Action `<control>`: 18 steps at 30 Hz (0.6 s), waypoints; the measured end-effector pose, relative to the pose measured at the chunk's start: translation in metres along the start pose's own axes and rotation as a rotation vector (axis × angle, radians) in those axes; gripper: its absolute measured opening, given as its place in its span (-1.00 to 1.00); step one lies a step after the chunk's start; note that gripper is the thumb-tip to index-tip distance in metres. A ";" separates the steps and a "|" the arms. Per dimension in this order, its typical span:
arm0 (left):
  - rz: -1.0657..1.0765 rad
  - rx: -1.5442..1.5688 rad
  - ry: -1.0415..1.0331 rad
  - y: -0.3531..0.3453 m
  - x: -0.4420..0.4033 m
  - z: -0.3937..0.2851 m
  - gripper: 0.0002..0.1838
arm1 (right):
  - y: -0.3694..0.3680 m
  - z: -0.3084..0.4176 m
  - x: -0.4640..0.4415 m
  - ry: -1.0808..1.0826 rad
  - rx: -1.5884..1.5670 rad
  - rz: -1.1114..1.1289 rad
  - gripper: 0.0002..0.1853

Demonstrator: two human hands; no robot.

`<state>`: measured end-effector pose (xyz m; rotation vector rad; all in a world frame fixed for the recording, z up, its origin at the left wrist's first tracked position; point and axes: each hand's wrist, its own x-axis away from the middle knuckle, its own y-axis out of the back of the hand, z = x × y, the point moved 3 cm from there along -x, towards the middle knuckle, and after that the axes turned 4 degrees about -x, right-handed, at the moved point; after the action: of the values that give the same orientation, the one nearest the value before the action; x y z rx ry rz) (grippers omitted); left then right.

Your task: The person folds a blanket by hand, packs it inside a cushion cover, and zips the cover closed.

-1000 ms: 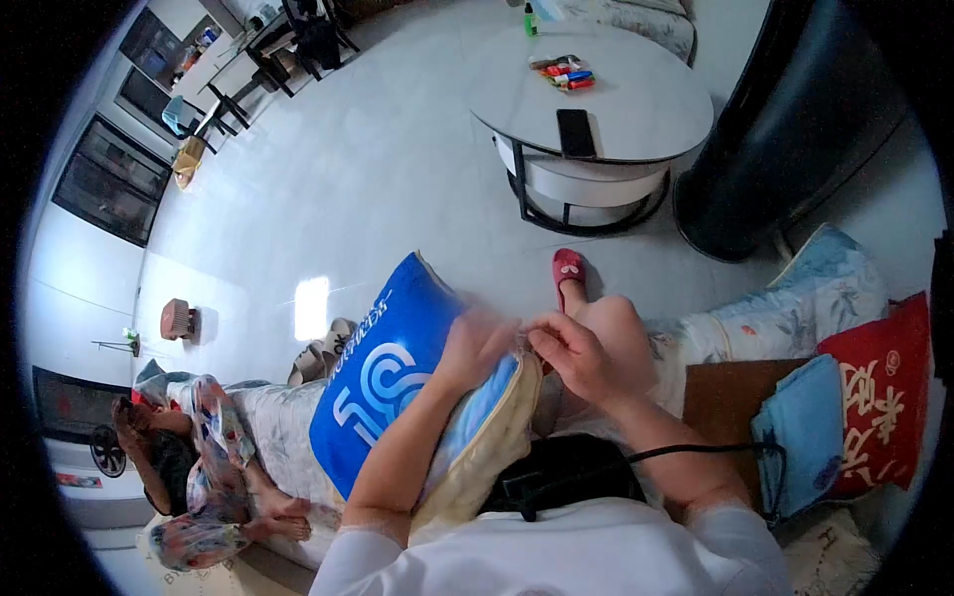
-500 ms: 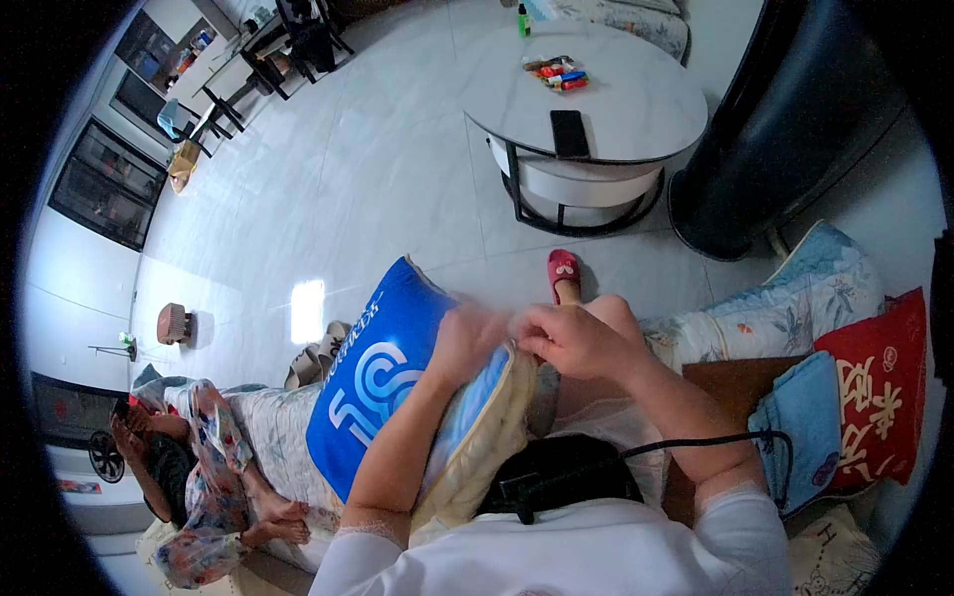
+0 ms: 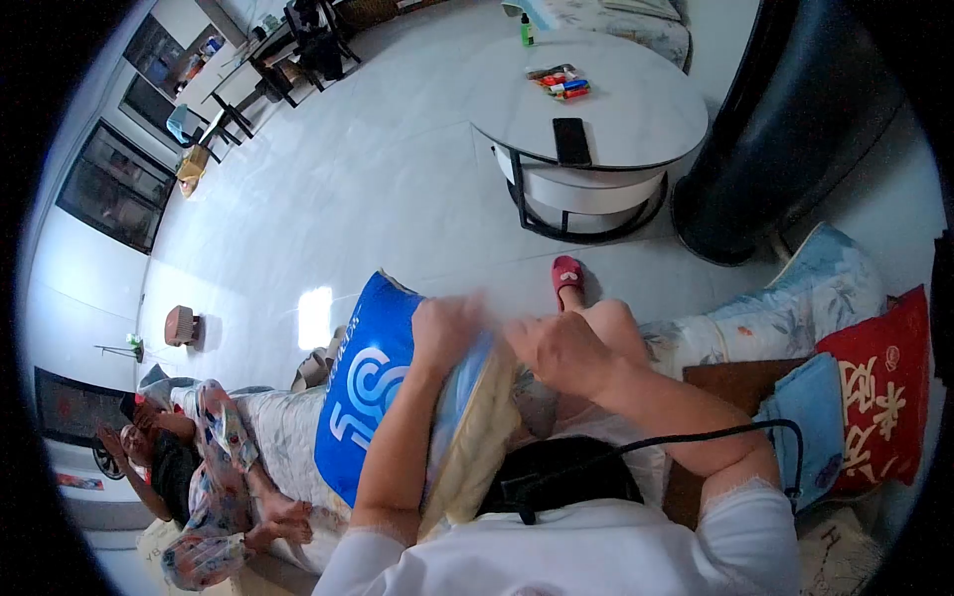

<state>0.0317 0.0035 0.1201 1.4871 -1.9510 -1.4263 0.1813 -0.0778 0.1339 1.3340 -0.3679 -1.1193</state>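
A blue cushion (image 3: 350, 417) with white print leans against my left forearm, its cream padded edge (image 3: 475, 452) turned toward my lap. Above its upper corner is my left hand (image 3: 445, 333), fingers curled in and their tips smeared by motion. A short gap to the right, my right hand (image 3: 558, 350) is closed with thumb and fingers pressed together, near the end of the cream edge. Between the two hands is only a pale blur; what they pinch, if anything, cannot be made out.
An oval table (image 3: 636, 109) ahead carries a phone (image 3: 571, 141), a packet of colourful items (image 3: 559, 81) and a green bottle (image 3: 527, 30). A black cable (image 3: 686, 437) crosses my right arm. Folded blue cloth (image 3: 800, 422) and a red cushion (image 3: 874, 392) lie right. Another person (image 3: 179, 467) reclines left.
My hands, close together at the cushion's corner before, are now farther apart, the left one shifted left. The blue cushion's top has dropped and tipped slightly left.
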 end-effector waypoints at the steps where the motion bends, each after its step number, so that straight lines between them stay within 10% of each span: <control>1: 0.044 -0.022 0.110 -0.003 0.000 0.007 -0.49 | -0.001 0.002 0.001 -0.004 -0.018 0.008 -0.88; 6: 0.014 0.144 0.281 0.009 -0.004 0.016 -0.52 | 0.001 0.015 0.000 -0.032 -0.082 -0.073 -0.87; 8: 0.236 0.233 -0.088 0.007 -0.004 0.021 -0.63 | 0.005 0.011 -0.002 -0.047 -0.123 -0.137 -0.87; 13: 0.729 0.721 -0.220 0.039 0.002 0.009 -0.64 | 0.016 0.017 -0.008 0.013 -0.118 -0.242 -0.89; 18: 0.773 0.693 -0.109 0.028 0.006 0.023 -0.68 | 0.021 0.019 -0.015 0.073 -0.057 -0.239 -0.93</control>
<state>-0.0036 0.0095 0.1311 0.6549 -2.8038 -0.5205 0.1684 -0.0798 0.1628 1.3894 -0.1236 -1.2654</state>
